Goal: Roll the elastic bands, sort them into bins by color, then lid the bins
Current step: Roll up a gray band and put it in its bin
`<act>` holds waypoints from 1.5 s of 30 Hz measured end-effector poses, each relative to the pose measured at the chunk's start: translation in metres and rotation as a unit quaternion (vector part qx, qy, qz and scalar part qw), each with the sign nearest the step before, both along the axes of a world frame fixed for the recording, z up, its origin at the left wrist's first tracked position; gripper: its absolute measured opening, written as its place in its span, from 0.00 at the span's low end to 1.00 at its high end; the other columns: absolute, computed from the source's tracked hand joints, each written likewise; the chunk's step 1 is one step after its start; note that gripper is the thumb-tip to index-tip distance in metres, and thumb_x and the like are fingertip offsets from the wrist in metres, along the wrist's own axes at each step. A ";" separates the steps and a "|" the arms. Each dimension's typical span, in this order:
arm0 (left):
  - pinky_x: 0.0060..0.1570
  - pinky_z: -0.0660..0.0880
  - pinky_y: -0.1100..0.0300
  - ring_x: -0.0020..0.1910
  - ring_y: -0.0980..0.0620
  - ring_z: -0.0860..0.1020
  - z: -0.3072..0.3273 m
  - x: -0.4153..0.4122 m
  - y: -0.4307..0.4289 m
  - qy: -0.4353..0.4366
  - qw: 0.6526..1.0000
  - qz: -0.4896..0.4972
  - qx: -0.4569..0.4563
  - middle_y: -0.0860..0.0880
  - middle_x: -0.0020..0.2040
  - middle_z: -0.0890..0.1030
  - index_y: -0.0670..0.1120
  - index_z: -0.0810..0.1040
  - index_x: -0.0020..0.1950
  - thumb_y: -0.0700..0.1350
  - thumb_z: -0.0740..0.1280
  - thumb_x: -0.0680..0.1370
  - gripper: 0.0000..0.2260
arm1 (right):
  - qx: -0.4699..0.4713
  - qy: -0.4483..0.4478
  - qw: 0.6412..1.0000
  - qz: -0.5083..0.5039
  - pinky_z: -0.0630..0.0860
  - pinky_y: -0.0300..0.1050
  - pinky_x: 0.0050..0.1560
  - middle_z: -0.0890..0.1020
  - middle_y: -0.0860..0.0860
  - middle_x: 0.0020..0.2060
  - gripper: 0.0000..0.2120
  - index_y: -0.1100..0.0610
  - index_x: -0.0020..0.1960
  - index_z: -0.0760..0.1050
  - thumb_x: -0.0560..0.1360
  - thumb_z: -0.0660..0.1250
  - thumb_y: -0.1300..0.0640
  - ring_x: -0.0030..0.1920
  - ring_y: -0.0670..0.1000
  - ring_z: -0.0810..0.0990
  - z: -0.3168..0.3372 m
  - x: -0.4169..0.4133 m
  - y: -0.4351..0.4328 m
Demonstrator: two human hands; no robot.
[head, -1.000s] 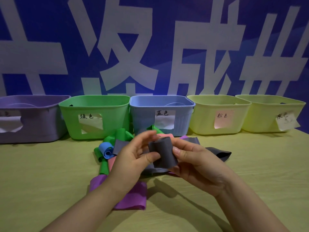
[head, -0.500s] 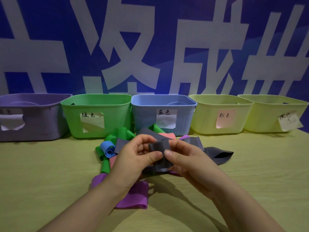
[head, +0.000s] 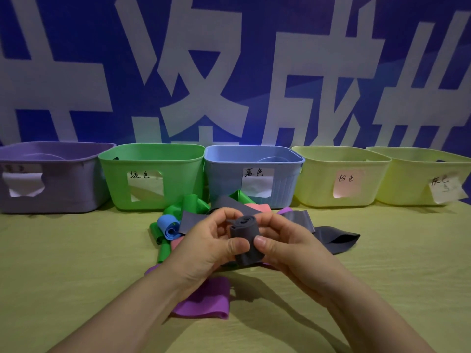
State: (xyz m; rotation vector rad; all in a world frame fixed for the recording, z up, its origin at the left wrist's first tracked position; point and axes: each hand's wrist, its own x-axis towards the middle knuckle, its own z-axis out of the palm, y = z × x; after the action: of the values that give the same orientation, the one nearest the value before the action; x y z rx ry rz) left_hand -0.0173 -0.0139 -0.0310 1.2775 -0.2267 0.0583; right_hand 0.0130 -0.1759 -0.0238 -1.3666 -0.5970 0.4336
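- A purple bin (head: pixel 63 179) stands at the far left of the row along the back of the table (head: pixel 76 263); its paper label is curled and unreadable
- Just beside it stands a green bin (head: pixel 183 179), lidless, with a handwritten label on its front
- In front of the green bin lies a heap of loosely curled green bands (head: pixel 190 203), with a blue rolled band (head: pixel 168 225) resting among them on its side
- The left hand (head: pixel 204 245) is raised over the heap, fingers curled, thumb and fingertips pinching the left side of the grey roll (head: pixel 243 233)
- A purple band (head: pixel 204 299) lies flat on the table under the left wrist, nearest the camera
- The grey roll is held in the air between both hands above the heap, its spiral end turned up toward the camera and a short loose tail flaring out below
- Behind the hands is a blue bin (head: pixel 224 174), lidless and labelled; a pink band (head: pixel 257 207) shows just in front of it
- The right hand (head: pixel 288 243) mirrors the left, fingers curled round the roll's right side with the thumb pressed on its front
- A loose grey band (head: pixel 339 238) lies flat on the table to the right of the hands
- Two yellow bins close the row: the nearer yellow bin (head: pixel 318 179) has a pink label, and the far-right yellow bin (head: pixel 407 179) has a white label hanging askew
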 end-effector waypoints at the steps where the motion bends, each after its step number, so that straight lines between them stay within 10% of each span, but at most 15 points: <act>1: 0.39 0.80 0.58 0.43 0.49 0.80 0.000 0.000 0.000 -0.002 1.000 -0.011 -0.002 0.44 0.44 0.81 0.44 0.76 0.49 0.49 0.84 0.43 0.38 | -0.006 -0.004 1.000 0.005 0.76 0.49 0.56 0.81 0.60 0.52 0.19 0.60 0.58 0.73 0.68 0.67 0.60 0.51 0.56 0.80 0.000 0.000 0.000; 9: 0.46 0.74 0.53 0.46 0.50 0.79 0.009 -0.008 0.001 -0.032 0.993 0.007 0.111 0.52 0.45 0.83 0.58 0.82 0.48 0.49 0.77 0.52 0.24 | 0.016 0.000 0.999 0.045 0.78 0.47 0.54 0.81 0.60 0.55 0.18 0.62 0.59 0.74 0.71 0.62 0.58 0.52 0.57 0.81 0.001 -0.002 0.003; 17: 0.44 0.79 0.58 0.43 0.50 0.81 0.006 -0.003 -0.001 -0.040 0.998 0.033 0.039 0.47 0.42 0.84 0.53 0.84 0.45 0.60 0.81 0.45 0.30 | 0.016 -0.010 0.999 0.044 0.76 0.37 0.45 0.83 0.50 0.53 0.21 0.55 0.59 0.75 0.66 0.68 0.62 0.51 0.48 0.81 -0.002 -0.006 0.006; 23: 0.45 0.75 0.48 0.43 0.41 0.78 0.011 -0.004 -0.005 0.005 0.997 0.071 0.030 0.36 0.49 0.80 0.48 0.83 0.45 0.43 0.80 0.55 0.20 | 0.025 -0.035 0.999 0.007 0.78 0.39 0.44 0.85 0.51 0.46 0.19 0.53 0.53 0.78 0.65 0.73 0.67 0.45 0.49 0.83 0.002 -0.010 0.011; 32: 0.49 0.78 0.55 0.50 0.43 0.81 0.029 -0.026 0.027 -0.006 1.000 0.006 0.015 0.39 0.53 0.82 0.42 0.78 0.55 0.35 0.70 0.67 0.16 | 0.044 -0.035 0.998 -0.023 0.79 0.42 0.42 0.81 0.54 0.42 0.23 0.57 0.53 0.73 0.59 0.71 0.64 0.40 0.51 0.81 0.013 -0.017 0.032; 45: 0.38 0.78 0.63 0.43 0.53 0.81 0.057 -0.108 0.148 -0.011 0.981 0.170 0.090 0.46 0.47 0.83 0.43 0.78 0.56 0.41 0.67 0.66 0.19 | 0.063 -0.005 0.996 0.070 0.76 0.38 0.31 0.80 0.54 0.34 0.15 0.57 0.45 0.71 0.67 0.67 0.74 0.31 0.49 0.79 0.042 -0.063 0.173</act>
State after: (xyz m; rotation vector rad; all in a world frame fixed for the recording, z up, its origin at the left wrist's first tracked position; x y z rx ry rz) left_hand -0.1254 0.1342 0.0264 1.4861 -0.0292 0.3508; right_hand -0.0499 -0.0034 0.0182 -1.2118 -0.7200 0.4940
